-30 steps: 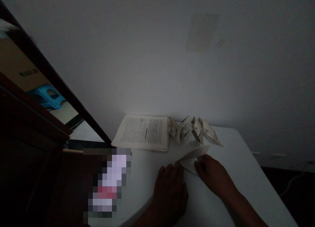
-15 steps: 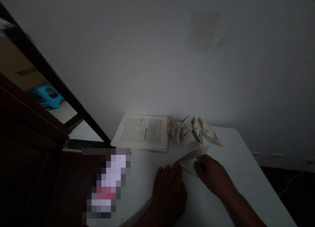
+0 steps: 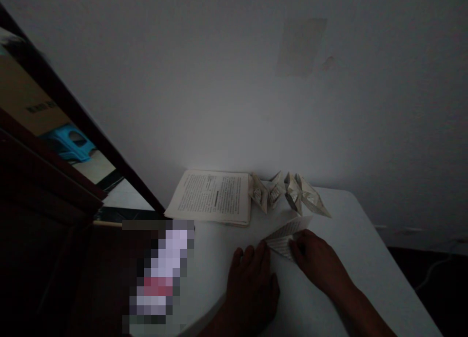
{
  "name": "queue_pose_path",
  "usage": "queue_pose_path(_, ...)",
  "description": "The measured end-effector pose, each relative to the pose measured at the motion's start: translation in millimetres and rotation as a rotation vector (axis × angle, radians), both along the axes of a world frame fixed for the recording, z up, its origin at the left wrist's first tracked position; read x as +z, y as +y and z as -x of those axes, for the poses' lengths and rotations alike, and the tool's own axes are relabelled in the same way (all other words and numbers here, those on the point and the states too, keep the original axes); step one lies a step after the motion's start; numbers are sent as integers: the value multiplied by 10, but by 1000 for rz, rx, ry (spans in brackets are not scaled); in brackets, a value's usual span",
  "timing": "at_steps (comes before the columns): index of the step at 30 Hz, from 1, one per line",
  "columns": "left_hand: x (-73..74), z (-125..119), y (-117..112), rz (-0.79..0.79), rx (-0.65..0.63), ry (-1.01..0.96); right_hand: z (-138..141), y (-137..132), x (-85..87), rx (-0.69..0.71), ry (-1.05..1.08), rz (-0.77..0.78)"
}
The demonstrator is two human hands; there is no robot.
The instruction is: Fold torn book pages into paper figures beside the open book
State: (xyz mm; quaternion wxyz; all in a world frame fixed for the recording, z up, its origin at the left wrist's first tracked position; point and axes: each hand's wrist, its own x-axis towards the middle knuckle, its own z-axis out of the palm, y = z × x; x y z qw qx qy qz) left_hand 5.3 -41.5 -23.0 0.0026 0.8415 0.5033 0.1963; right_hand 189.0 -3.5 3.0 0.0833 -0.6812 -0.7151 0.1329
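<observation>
A folded sheet of printed paper (image 3: 281,241) lies on the white table in front of me, one flap angled up at its far side. My right hand (image 3: 317,256) is closed, thumb and fingers pinching the paper at its right part. My left hand (image 3: 252,278) rests palm down with fingers stretched out, and its fingertips reach the paper's left corner. Just beyond the paper, several folded paper boats (image 3: 293,196) made from printed pages stand in a row. How the sheet is folded beneath my right fingers is hidden.
A stack of printed pages (image 3: 212,196) lies left of the boats, close to the wall (image 3: 219,93). The white table (image 3: 336,200) ends at a rounded right corner. On the left, a dark-framed mirror (image 3: 98,166) leans, and a pixelated patch (image 3: 161,269) covers the table's left side.
Almost nothing differs. My left thumb has shifted very slightly to the right; my right hand and the folded paper look the same.
</observation>
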Motion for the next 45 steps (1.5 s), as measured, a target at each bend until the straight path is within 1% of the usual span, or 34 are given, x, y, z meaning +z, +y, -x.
queue_pose_path(5, 51, 1, 13, 43, 21, -10, 6, -10, 29, -5, 1, 8)
queue_pose_path(11, 39, 24, -1, 41, 21, -31, 7, -6, 18, -3, -10, -1)
queue_pose_path(19, 33, 0, 12, 49, 22, -6, -1, -11, -21, -3, 3, -19)
queue_pose_path(29, 43, -8, 38, 48, 30, 26, 7, 2, -32, -54, -27, -29)
queue_pose_path(35, 5, -12, 23, 58, 32, 26, 48, 3, -10, -90, -40, -36)
queue_pose_path(39, -10, -19, 17, 61, 40, 13, 51, -13, 2, -73, -39, -44)
queue_pose_path(45, -48, -4, 21, -12, 46, 10, 53, -26, -8, -61, -49, -47)
